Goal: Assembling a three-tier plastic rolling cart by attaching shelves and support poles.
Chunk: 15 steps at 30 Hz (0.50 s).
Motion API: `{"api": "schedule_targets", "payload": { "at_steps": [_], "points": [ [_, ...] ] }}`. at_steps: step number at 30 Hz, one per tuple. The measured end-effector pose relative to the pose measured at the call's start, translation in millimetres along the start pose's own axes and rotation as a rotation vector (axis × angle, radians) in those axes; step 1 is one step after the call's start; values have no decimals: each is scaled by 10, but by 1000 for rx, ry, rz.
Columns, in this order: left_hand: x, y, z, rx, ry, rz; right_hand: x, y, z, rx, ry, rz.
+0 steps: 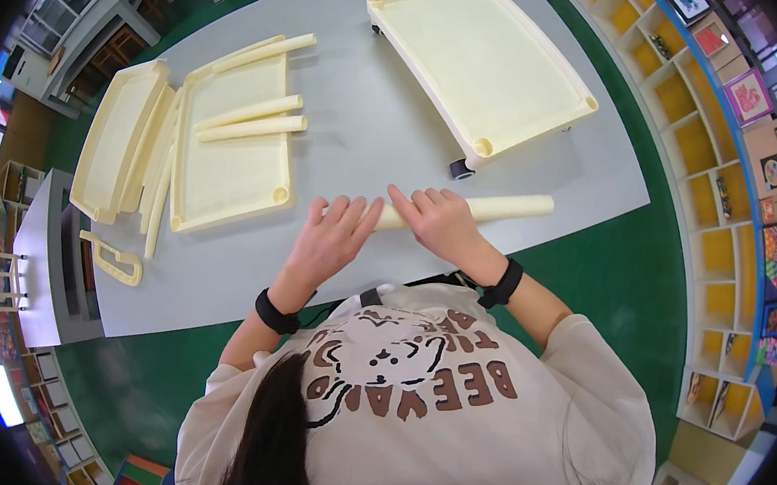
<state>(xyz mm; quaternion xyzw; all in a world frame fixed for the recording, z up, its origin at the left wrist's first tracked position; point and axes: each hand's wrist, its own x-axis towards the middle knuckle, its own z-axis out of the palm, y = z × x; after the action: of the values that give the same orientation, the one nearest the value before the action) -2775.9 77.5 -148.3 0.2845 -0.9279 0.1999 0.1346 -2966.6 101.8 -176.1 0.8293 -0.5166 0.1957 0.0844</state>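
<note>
My left hand (334,233) and my right hand (445,227) are close together over the near side of the table. Both are closed around a cream plastic tube (516,207). Its bare length sticks out to the right past my right hand, while my left hand's fingers cover the tube's left end. Just beyond my hands stands a cream shallow tray (496,67) with black casters (460,169) beneath it. To the left, a second cream tray (228,178) lies flat with several loose tubes (252,129) across it.
More cream trays (116,140) lean together at the grey table's (348,73) left side, with long thin tubes beside them. A cream loop-shaped handle (116,260) lies near the left edge. Shelving (683,148) with yellow backs curves along the right, beyond the green floor (606,289).
</note>
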Motion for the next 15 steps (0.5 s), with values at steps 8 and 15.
{"api": "schedule_targets", "payload": {
  "at_steps": [8, 15],
  "points": [
    [508, -6, -205, -1190, 388, -502, 65, 816, -466, 90, 640, 483],
    [547, -53, -99, -1998, 142, -633, 33, 1239, -1370, 1437, 773, 613]
  ]
}}
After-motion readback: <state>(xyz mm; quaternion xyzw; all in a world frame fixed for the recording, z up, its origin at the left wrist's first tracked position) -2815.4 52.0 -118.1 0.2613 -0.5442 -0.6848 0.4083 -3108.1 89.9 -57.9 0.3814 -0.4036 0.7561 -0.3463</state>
